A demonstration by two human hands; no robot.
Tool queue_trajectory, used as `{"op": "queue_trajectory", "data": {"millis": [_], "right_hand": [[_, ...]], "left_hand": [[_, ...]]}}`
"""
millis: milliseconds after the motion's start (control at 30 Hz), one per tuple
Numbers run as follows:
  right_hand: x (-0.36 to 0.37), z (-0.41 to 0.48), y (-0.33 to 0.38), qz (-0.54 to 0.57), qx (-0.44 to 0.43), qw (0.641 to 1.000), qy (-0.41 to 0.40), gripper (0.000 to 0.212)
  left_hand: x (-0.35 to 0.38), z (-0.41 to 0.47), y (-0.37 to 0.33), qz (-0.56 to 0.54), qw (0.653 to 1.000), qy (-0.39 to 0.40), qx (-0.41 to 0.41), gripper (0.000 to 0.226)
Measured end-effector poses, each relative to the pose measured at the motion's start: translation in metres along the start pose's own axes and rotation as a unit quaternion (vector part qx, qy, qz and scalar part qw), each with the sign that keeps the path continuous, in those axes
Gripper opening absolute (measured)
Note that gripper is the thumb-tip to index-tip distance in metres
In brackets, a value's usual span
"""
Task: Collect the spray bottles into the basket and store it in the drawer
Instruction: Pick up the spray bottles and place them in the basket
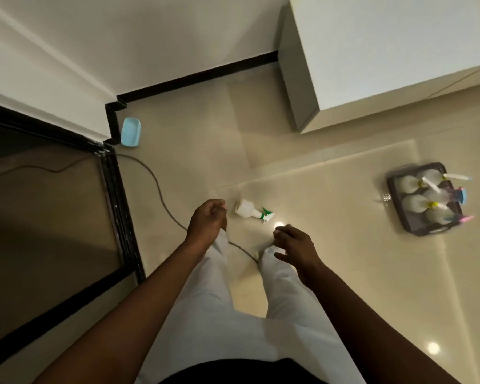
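Observation:
A white spray bottle (250,211) with a green trigger head lies on its side on the tiled floor in front of my feet. My left hand (208,220) hangs just left of it with fingers curled and nothing in them. Right of the bottle and a little nearer to me, my right hand (295,246) holds nothing, its fingers loosely apart. A dark plastic basket (392,195) stands on the floor far to the right, holding several white spray bottles (416,202) with yellow, blue and pink heads.
A white cabinet (372,59) stands at the upper right. A grey cable (161,195) runs across the floor from a dark-framed glass door (117,200) on the left to my feet. A light blue dish (130,132) leans by the wall corner.

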State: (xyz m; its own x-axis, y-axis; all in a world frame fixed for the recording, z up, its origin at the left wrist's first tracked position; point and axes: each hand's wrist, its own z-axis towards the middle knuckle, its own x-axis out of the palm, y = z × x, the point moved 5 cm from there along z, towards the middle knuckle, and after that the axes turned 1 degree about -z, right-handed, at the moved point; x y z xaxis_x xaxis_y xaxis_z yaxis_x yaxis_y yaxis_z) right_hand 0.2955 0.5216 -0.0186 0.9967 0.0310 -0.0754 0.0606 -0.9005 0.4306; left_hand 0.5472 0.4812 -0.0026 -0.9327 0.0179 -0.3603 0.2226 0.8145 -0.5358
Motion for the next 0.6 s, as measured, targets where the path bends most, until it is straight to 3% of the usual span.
{"op": "queue_trajectory", "data": {"millis": [300,600], "right_hand": [[0.051,0.115,-0.057,0.173,0.096,0.978,-0.07,0.02],[0.097,0.281,-0.122,0.219,0.199,0.952,-0.075,0.043]], "left_hand": [[0.028,0.16,0.046,0.144,0.987,0.063,0.016,0.028],[0.116,0.321,0.121,0.245,0.956,0.159,0.027,0.047]]}}
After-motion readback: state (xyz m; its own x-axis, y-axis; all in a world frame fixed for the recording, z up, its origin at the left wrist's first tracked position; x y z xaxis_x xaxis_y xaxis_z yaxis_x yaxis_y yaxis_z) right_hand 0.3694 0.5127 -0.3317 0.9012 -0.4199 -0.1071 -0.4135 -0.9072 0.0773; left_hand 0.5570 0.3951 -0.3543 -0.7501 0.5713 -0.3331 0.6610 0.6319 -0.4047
